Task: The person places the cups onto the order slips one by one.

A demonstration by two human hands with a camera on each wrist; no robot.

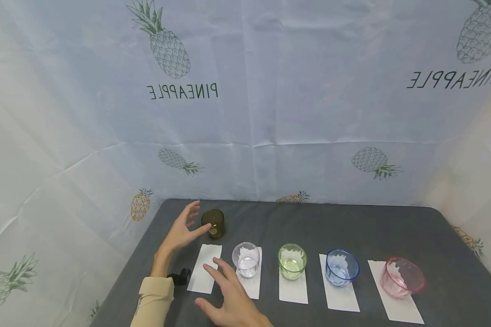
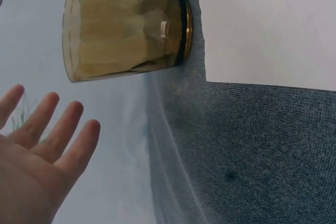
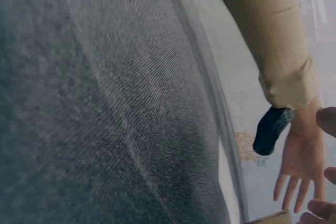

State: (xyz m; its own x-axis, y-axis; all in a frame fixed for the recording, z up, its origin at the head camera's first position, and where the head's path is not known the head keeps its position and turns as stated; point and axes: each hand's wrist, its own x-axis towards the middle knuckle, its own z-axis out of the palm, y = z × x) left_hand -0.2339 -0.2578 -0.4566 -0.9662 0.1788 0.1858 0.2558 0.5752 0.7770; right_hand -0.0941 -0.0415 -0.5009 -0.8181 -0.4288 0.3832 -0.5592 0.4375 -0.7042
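Note:
My left hand (image 1: 182, 234) reaches to the back left of the table, fingers spread and the thumb overlapping an amber glass (image 1: 216, 220) in the head view. From the left wrist, a gap shows between the fingers (image 2: 73, 129) and the same amber glass (image 2: 123, 30), which stands upright just behind a white paper strip (image 1: 204, 269). My right hand (image 1: 235, 297) hovers near the front with fingers apart and nothing in them. Closest to it is a clear glass (image 1: 246, 259) on a second strip (image 1: 253, 288).
To the right, a green glass (image 1: 292, 261), a blue glass (image 1: 342, 268) and a pink glass (image 1: 403, 277) each stand on a white strip. A dark grey cloth (image 1: 311, 227) covers the table. Pineapple-printed curtain (image 1: 270, 113) hangs around it.

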